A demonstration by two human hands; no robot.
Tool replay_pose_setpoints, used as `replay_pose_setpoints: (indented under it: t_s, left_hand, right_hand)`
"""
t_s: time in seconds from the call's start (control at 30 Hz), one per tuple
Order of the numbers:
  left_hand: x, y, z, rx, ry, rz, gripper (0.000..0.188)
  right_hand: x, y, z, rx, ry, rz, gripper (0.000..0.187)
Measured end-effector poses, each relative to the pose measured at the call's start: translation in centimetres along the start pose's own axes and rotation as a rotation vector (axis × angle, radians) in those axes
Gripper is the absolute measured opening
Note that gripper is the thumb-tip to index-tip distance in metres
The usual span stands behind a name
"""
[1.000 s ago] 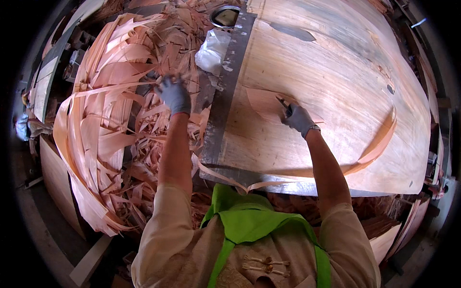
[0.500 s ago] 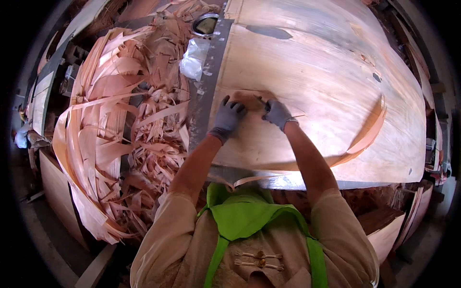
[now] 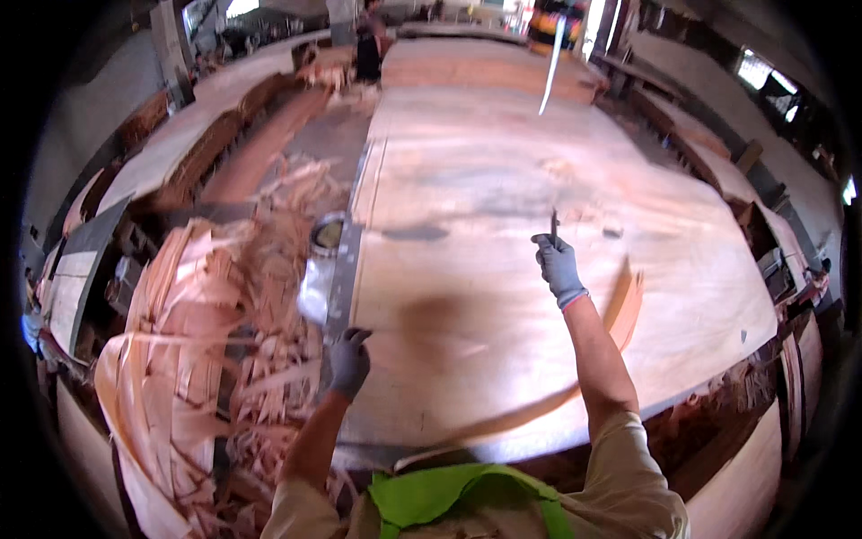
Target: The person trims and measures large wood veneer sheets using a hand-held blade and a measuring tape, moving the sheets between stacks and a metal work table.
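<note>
A large pale sheet of wood veneer spreads before me, with darker patches and small holes in it. My right hand, in a grey glove, is raised over its right half. The fingers are closed round a thin dark knife-like tool that points away from me. At the sheet's left edge is my left hand, gloved too, with its fingers partly apart and nothing visible in them. A narrow veneer strip curls up from the sheet to the right of my right forearm.
Torn veneer scraps are heaped on the left. Between heap and sheet lie a crumpled clear plastic bag and a round, ring-like object. Long veneer stacks line the far left. A person stands at the back.
My hands have parted: the left has moved to the sheet's left edge, the right has lifted away to the right with the tool. The view has tilted up, showing more of the room.
</note>
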State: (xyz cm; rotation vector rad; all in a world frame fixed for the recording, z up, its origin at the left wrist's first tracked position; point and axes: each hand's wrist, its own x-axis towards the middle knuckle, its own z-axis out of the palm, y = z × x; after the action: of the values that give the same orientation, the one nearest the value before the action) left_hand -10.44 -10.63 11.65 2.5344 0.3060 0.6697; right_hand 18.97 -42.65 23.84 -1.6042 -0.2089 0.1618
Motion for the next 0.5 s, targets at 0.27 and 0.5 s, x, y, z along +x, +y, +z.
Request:
replay_pose_setpoints:
  t_s: [0.27,0.5]
  left_hand:
    - [1.3,5.8,-7.8,-0.007,0.319,0.12,0.024]
    - [-1.1,7.0,-12.6,0.221,0.264,0.143,0.02]
  right_hand:
    - [14.6,-13.8,1.0,0.073,0.38,-0.695,0.033]
    - [22.8,-21.4,3.4,0.142,0.256,-0.746,0.023]
